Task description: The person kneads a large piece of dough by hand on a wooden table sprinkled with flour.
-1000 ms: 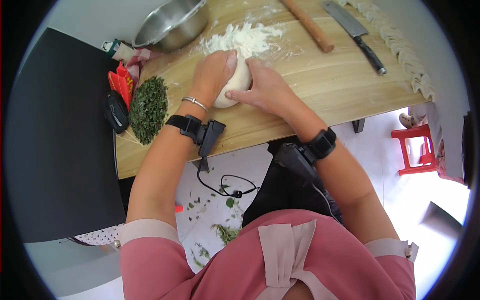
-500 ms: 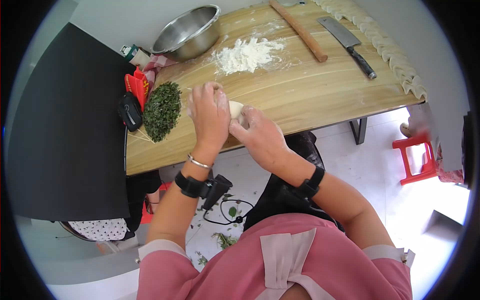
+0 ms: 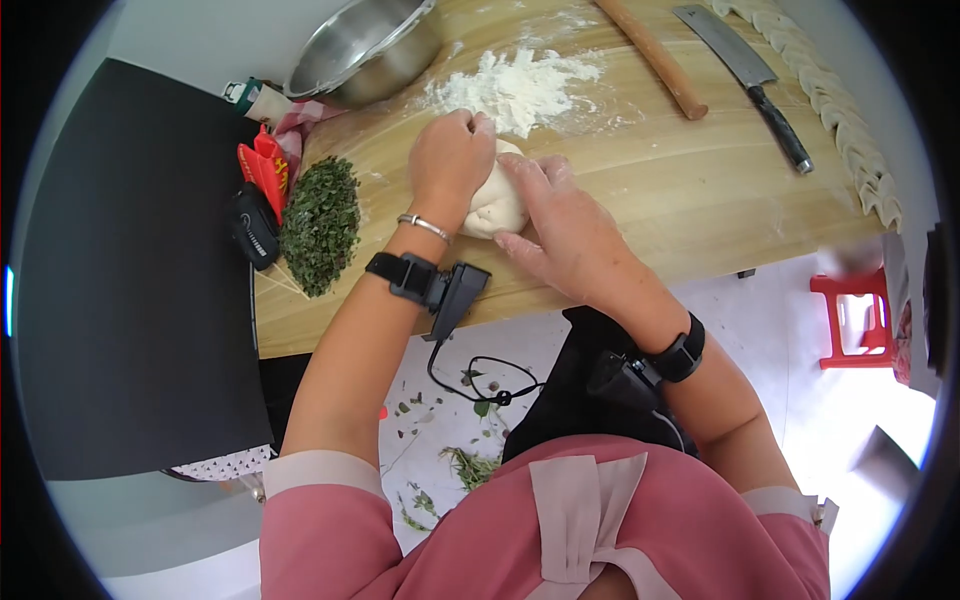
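A pale lump of dough [image 3: 497, 207] rests on the wooden table near its front edge, between my hands. My left hand [image 3: 455, 165] is closed, its fingers curled down against the dough's left and far side. From the right, my right hand [image 3: 570, 225] holds the dough, with thumb and fingers on either part of its edge. A heap of white flour [image 3: 520, 90] lies just beyond the dough. To the left sits a pile of green leaves [image 3: 320, 228]. Flour dusts the fingers of my right hand.
A steel bowl [image 3: 365, 50] stands at the back left. A rolling pin [image 3: 655, 60] and a cleaver [image 3: 745, 75] lie on the right, beside a row of dumplings [image 3: 835, 105]. A black case [image 3: 252, 225] and red packet [image 3: 265, 172] sit left. A red stool [image 3: 855, 320] stands on the floor.
The dough, mostly hidden before, now shows more fully between my hands. My left hand has turned down into a fist on it. My right hand has spread wider around its side.
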`<move>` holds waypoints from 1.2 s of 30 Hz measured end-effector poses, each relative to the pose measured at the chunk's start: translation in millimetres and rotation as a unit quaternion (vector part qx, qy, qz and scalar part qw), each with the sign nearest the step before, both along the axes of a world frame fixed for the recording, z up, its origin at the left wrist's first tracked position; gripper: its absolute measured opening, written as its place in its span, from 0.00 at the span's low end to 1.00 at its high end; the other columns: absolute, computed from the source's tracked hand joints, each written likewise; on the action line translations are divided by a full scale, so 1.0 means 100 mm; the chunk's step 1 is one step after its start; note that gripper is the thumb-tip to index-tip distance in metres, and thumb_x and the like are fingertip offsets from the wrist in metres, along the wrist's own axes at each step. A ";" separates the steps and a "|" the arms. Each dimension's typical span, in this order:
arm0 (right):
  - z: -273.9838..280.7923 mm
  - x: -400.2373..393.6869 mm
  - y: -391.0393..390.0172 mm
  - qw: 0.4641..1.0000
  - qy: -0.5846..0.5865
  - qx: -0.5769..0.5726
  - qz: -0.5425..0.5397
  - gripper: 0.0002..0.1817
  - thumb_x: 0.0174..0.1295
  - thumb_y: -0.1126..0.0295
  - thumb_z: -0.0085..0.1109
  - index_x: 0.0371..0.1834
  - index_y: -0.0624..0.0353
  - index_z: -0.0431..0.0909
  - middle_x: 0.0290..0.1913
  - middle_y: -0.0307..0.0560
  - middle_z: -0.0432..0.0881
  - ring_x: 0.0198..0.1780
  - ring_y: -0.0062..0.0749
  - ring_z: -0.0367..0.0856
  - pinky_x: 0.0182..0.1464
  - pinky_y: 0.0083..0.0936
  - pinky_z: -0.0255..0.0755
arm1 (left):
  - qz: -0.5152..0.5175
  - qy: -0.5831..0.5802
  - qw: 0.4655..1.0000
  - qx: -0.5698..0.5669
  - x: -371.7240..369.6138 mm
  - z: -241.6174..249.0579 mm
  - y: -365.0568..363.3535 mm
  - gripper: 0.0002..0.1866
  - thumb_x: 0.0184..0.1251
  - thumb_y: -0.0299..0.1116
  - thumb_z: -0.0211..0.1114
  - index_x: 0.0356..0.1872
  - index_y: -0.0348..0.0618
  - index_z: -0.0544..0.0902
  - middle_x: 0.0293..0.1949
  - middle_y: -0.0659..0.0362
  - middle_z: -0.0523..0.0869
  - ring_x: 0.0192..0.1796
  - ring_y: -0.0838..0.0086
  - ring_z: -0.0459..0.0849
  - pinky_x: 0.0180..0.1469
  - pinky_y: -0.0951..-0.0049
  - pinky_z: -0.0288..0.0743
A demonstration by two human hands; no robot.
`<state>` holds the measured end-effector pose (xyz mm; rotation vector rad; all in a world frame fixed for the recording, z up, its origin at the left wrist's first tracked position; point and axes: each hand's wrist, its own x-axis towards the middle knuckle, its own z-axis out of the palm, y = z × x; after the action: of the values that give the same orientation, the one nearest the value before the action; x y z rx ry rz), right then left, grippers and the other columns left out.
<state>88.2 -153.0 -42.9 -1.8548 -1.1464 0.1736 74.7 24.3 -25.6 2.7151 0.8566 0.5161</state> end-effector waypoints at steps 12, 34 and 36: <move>-0.10 -0.06 -0.02 0.986 -0.153 -0.058 -0.041 0.29 0.56 0.55 0.67 0.60 0.50 0.69 0.48 0.61 0.75 0.41 0.54 0.82 0.42 0.42 0.77 | -0.124 -0.006 0.990 0.073 -0.04 0.20 -0.10 0.23 0.70 0.50 0.54 0.32 0.38 0.83 0.34 0.41 0.85 0.41 0.43 0.82 0.44 0.50 0.74; -0.01 -0.13 -0.01 0.992 -0.101 -0.070 -0.005 0.30 0.55 0.52 0.67 0.52 0.61 0.68 0.41 0.57 0.75 0.33 0.50 0.82 0.32 0.40 0.77 | -0.075 -0.006 0.996 0.049 -0.25 -0.06 0.03 0.17 0.70 0.40 0.52 0.35 0.36 0.81 0.37 0.43 0.83 0.43 0.45 0.79 0.46 0.52 0.71; 0.01 -0.16 0.04 0.992 -0.097 -0.081 -0.013 0.30 0.56 0.52 0.66 0.52 0.61 0.68 0.41 0.58 0.75 0.33 0.51 0.82 0.33 0.40 0.77 | -0.077 -0.005 0.996 0.044 -0.18 -0.06 0.11 0.18 0.70 0.42 0.52 0.34 0.36 0.82 0.36 0.42 0.83 0.42 0.44 0.80 0.45 0.51 0.71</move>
<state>72.6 -148.7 -41.8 -2.0650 -1.2716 0.0740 56.8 35.2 -31.9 2.8273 0.6287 0.5449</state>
